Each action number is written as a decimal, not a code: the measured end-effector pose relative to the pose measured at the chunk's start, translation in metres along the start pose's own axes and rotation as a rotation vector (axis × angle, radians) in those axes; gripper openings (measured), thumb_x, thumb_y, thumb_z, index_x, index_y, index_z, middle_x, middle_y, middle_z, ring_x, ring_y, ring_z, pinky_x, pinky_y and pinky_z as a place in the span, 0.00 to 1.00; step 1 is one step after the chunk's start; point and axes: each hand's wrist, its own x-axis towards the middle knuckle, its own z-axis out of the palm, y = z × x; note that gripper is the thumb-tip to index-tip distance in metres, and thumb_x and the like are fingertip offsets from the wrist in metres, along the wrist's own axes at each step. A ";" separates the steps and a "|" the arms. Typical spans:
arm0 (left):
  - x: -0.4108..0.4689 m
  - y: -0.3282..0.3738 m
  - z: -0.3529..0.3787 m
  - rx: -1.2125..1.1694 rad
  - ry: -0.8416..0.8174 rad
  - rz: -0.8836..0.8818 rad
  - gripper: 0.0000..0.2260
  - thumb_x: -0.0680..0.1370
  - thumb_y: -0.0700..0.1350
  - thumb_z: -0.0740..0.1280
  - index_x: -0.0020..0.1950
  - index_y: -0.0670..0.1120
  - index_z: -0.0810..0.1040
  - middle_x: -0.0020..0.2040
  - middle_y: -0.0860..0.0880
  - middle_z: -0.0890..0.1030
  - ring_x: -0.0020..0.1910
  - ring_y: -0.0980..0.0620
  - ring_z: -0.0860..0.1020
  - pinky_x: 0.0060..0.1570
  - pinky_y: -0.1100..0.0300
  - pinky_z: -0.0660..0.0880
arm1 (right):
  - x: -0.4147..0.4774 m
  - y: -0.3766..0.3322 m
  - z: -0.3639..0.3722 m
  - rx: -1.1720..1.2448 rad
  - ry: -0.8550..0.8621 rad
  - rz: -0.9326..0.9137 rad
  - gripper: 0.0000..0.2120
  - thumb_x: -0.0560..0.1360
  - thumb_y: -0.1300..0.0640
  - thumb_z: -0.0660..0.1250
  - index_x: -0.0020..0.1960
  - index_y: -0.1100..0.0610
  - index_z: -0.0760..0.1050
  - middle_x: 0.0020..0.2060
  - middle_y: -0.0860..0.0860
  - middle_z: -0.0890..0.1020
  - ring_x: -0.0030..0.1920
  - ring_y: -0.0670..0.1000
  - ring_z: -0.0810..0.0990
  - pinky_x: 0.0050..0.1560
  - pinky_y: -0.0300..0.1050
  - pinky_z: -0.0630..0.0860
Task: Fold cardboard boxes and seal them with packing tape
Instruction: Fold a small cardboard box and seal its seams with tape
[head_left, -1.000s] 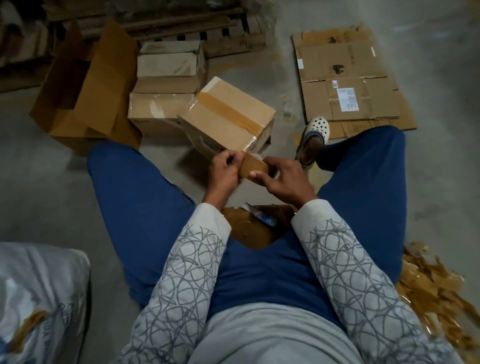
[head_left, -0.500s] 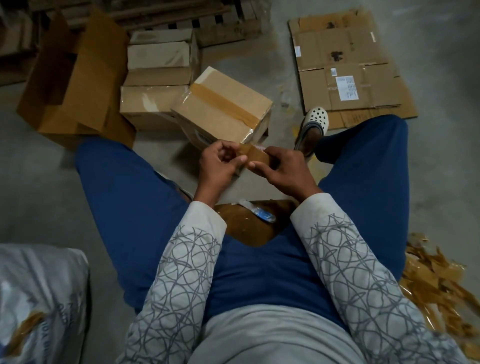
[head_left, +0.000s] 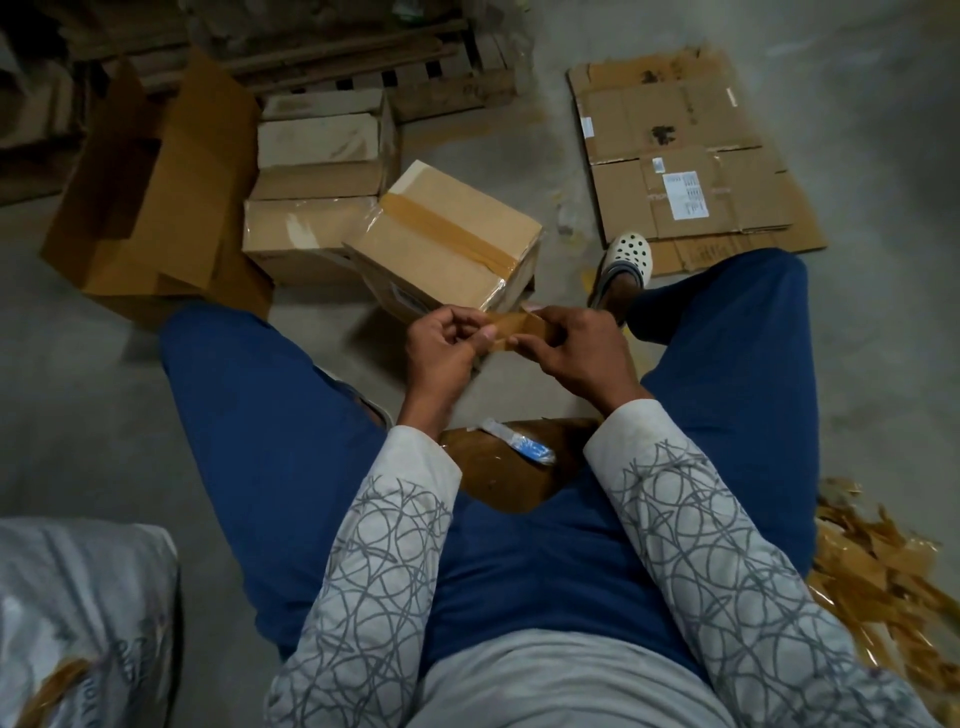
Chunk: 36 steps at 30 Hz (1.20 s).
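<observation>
— While the taped brown cardboard box (head_left: 441, 244) is sitting mid-frame, what's left?
— Left hand (head_left: 441, 348) and right hand (head_left: 576, 353) are pinching a brown tape strip (head_left: 511, 332) just below it; flattened cardboard (head_left: 691, 135), upper right, is waiting.

White label (head_left: 685, 195), print illegible

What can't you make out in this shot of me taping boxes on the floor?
All in the head view:
1. Ends of the tape strip: covered by the fingers of the left hand and right hand pinching it.
2. Print on the white label on the flattened cardboard: too small to read.
3. Blue-and-white item between the thighs: too dim and blurred to name.
4. Grey sack: cut off by the left and bottom edges.
</observation>
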 end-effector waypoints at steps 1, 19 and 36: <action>0.000 0.000 -0.001 -0.024 -0.006 -0.014 0.08 0.77 0.34 0.71 0.51 0.45 0.81 0.48 0.45 0.84 0.49 0.52 0.83 0.49 0.60 0.82 | 0.001 -0.001 -0.002 -0.008 -0.011 0.027 0.27 0.73 0.35 0.71 0.65 0.49 0.78 0.40 0.50 0.85 0.40 0.50 0.83 0.42 0.51 0.82; 0.091 -0.034 0.023 -0.249 0.163 -0.410 0.11 0.73 0.26 0.71 0.39 0.41 0.78 0.37 0.46 0.80 0.36 0.52 0.79 0.30 0.65 0.75 | 0.110 0.056 -0.041 -0.497 -0.441 -0.108 0.35 0.66 0.21 0.61 0.58 0.46 0.80 0.41 0.51 0.83 0.47 0.57 0.83 0.44 0.48 0.76; 0.148 -0.107 0.063 -0.454 0.656 -0.635 0.07 0.74 0.32 0.73 0.47 0.43 0.83 0.35 0.48 0.82 0.28 0.58 0.74 0.30 0.67 0.71 | 0.229 0.069 0.033 -0.656 -0.424 -0.158 0.30 0.68 0.33 0.74 0.57 0.55 0.81 0.47 0.63 0.84 0.47 0.65 0.83 0.47 0.53 0.74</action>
